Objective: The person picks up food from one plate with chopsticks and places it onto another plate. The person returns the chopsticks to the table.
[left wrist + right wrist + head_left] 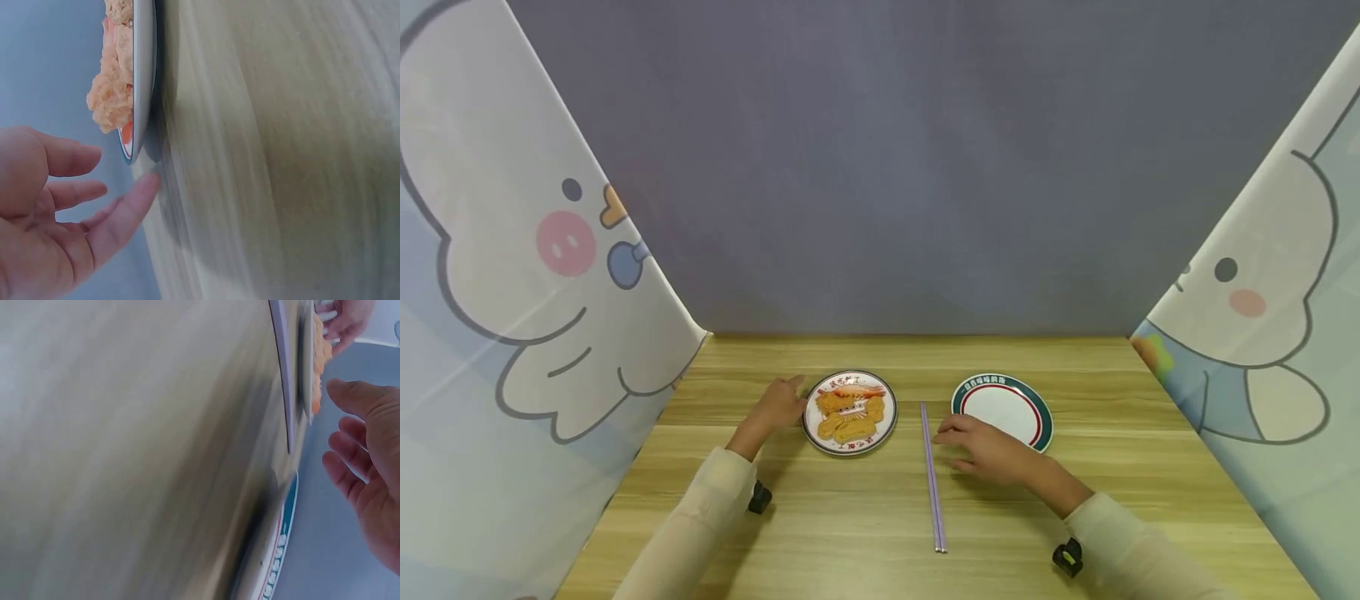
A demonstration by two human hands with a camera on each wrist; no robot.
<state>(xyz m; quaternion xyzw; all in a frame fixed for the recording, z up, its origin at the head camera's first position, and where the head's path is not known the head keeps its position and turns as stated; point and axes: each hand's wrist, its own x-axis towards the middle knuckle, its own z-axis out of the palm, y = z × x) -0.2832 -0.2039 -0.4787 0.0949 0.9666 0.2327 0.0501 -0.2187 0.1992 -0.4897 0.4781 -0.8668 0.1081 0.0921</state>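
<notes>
- Left hand point(781, 403), grip released, hovers just beside the food plate point(891, 410), left of centre toward the far edge of the surface point(820, 525).
- Right hand point(988, 448), grasping nothing, hangs beside chopsticks point(933, 492) pointing at that edge, the green plate point(1000, 407) to their right.
- Plates appear stiff, breakable, best lifted by the rim; chopsticks look light, slick, best pinched mid-length.

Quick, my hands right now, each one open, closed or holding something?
Left hand: open, holding nothing, beside the food plate.
Right hand: open, holding nothing, near the purple chopsticks.
</notes>
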